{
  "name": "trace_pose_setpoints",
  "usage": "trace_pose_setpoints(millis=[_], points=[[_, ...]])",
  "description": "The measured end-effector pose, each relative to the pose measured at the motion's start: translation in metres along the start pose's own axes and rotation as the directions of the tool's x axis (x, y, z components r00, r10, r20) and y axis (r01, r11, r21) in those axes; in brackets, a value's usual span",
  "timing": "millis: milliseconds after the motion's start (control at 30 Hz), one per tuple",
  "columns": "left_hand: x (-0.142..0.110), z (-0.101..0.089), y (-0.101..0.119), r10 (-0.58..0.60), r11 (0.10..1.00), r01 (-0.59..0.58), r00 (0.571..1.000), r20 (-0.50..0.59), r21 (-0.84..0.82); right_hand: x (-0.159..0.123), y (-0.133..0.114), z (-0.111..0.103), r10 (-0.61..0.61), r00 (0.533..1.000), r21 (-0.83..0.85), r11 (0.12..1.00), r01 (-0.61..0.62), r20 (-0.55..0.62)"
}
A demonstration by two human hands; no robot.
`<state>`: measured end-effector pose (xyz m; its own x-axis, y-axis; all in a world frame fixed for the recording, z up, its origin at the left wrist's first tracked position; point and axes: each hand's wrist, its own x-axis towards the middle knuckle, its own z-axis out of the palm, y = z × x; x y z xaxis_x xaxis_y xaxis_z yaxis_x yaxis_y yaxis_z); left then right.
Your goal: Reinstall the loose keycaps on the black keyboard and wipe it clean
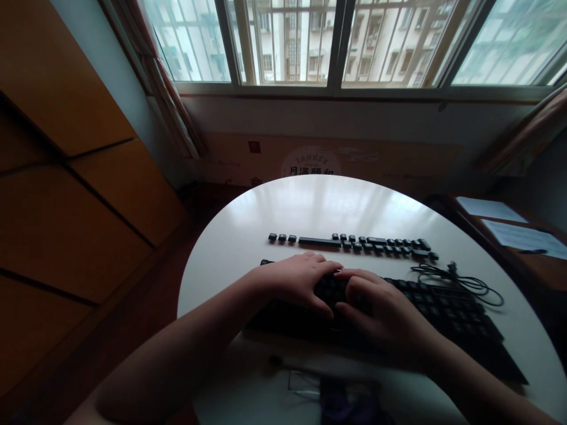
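Note:
A black keyboard [460, 330] lies across the white round table, partly hidden by both hands. My left hand [301, 280] rests over its left half, with the fingers stretched out and the thumb apart. Close beside it, my right hand [381, 307] is over the middle of the keyboard, its fingers bent in toward the thumb. Whatever those fingers may hold is hidden. Beyond the keyboard, loose black keycaps [378, 248] stand in two rows, with a long spacebar keycap [319, 242] among them.
A coiled black cable [465, 283] lies behind the keyboard's right side. Nearer me are a thin wire tool [303, 383], a dark purple cloth [349, 407] and a blurred dark stick. The table [212, 248] has a curved edge. Papers [522, 236] lie on a brown surface at right.

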<state>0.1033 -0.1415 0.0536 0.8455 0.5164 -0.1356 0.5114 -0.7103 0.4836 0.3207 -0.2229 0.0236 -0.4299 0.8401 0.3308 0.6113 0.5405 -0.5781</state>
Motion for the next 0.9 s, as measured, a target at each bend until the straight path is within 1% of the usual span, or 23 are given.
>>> trace_pose_setpoints(millis=[100, 200, 300, 400, 500, 567, 600, 667, 700, 733, 767, 833, 900], points=[[0.001, 0.0, 0.0, 0.002, 0.999, -0.002, 1.0, 0.009, 0.043, 0.003, 0.009, -0.005, 0.085, 0.988, 0.041, 0.996, -0.081, -0.127], [0.001, 0.0, -0.001, 0.002, 0.998, -0.002, 1.0, 0.005, 0.061, 0.005, 0.021, -0.008, 0.123, 0.959, 0.039, 0.992, -0.116, -0.255], [0.0, 0.001, -0.003, 0.009, 0.998, -0.01, 1.0, 0.016, 0.068, 0.006, 0.03, -0.013, 0.089, 0.936, -0.032, 0.994, -0.106, -0.34], [0.0, 0.001, -0.004, 0.018, 0.996, -0.021, 0.999, 0.035, 0.084, 0.011, 0.03, -0.021, -0.022, 0.935, -0.195, 0.979, -0.051, -0.355], [-0.001, 0.001, -0.005, 0.029, 0.993, -0.034, 0.999, 0.046, 0.116, 0.022, 0.026, -0.028, -0.144, 0.943, -0.376, 0.926, 0.021, -0.301], [0.0, 0.002, -0.007, 0.038, 0.99, -0.043, 0.998, 0.04, 0.132, 0.035, 0.025, -0.032, -0.168, 0.964, -0.443, 0.895, 0.06, -0.208], [0.0, 0.003, -0.007, 0.041, 0.99, -0.046, 0.999, 0.034, 0.136, 0.044, 0.025, -0.033, -0.156, 0.975, -0.457, 0.887, 0.068, -0.158], [0.0, 0.004, -0.008, 0.044, 0.988, -0.047, 0.999, 0.025, 0.144, 0.063, 0.031, -0.034, -0.073, 0.995, -0.459, 0.888, 0.033, -0.071], [0.0, 0.005, -0.009, 0.044, 0.988, -0.047, 0.999, 0.021, 0.149, 0.074, 0.035, -0.034, -0.013, 0.999, -0.457, 0.889, -0.008, -0.043], [0.0, 0.005, -0.009, 0.045, 0.987, -0.048, 0.999, 0.018, 0.155, 0.084, 0.04, -0.034, 0.062, 0.998, -0.455, 0.889, -0.062, -0.015], [0.0, 0.006, -0.01, 0.048, 0.986, -0.049, 0.999, 0.014, 0.16, 0.094, 0.046, -0.034, 0.108, 0.994, -0.452, 0.888, -0.091, 0.012], [-0.001, 0.007, -0.01, 0.054, 0.985, -0.054, 0.999, 0.005, 0.164, 0.112, 0.058, -0.034, 0.178, 0.981, -0.439, 0.889, -0.129, 0.072], [-0.001, 0.007, -0.011, 0.062, 0.985, -0.06, 0.998, -0.006, 0.16, 0.125, 0.069, -0.033, 0.219, 0.97, -0.426, 0.892, -0.153, 0.11]])
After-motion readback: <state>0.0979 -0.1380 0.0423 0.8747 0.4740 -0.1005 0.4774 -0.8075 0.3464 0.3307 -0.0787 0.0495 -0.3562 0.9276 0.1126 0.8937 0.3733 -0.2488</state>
